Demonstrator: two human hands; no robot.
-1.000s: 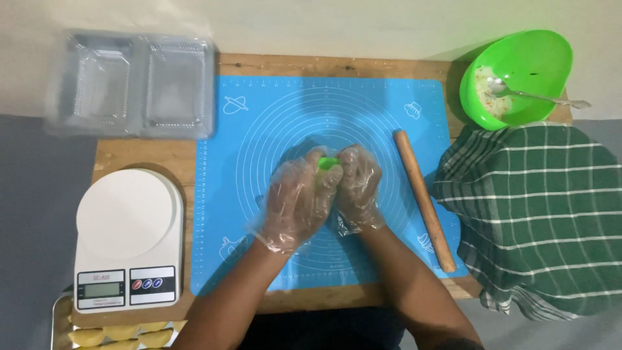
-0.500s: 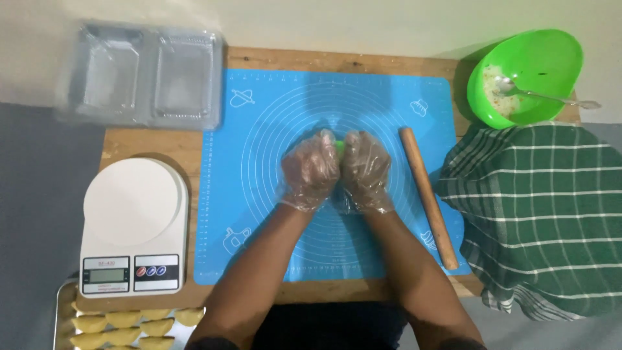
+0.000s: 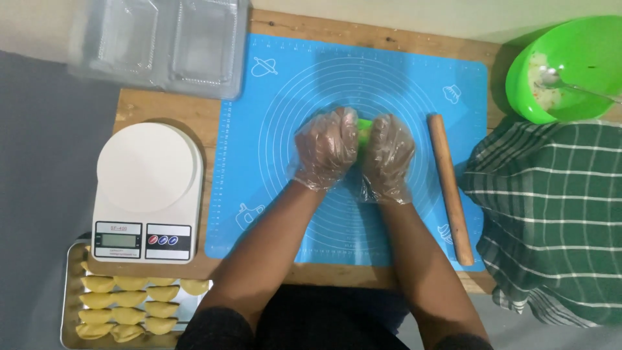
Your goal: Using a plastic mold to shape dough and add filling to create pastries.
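Note:
Both my hands wear clear plastic gloves and press together over the middle of a blue silicone baking mat point(image 3: 272, 84). My left hand point(image 3: 324, 150) and my right hand point(image 3: 387, 157) close around a small green object point(image 3: 363, 129), of which only a sliver shows between the fingers. What exactly it is stays hidden by the gloves.
A wooden rolling pin point(image 3: 449, 188) lies on the mat's right side. A green-checked cloth point(image 3: 551, 214) and a green bowl point(image 3: 576, 52) with filling and a spoon sit right. A white kitchen scale point(image 3: 146, 191), clear plastic containers point(image 3: 162, 42) and a tray of yellow pastries point(image 3: 129, 304) lie left.
My two hands have stayed clasped on the green object, turning slightly. The view has shifted, showing more of the pastry tray at lower left.

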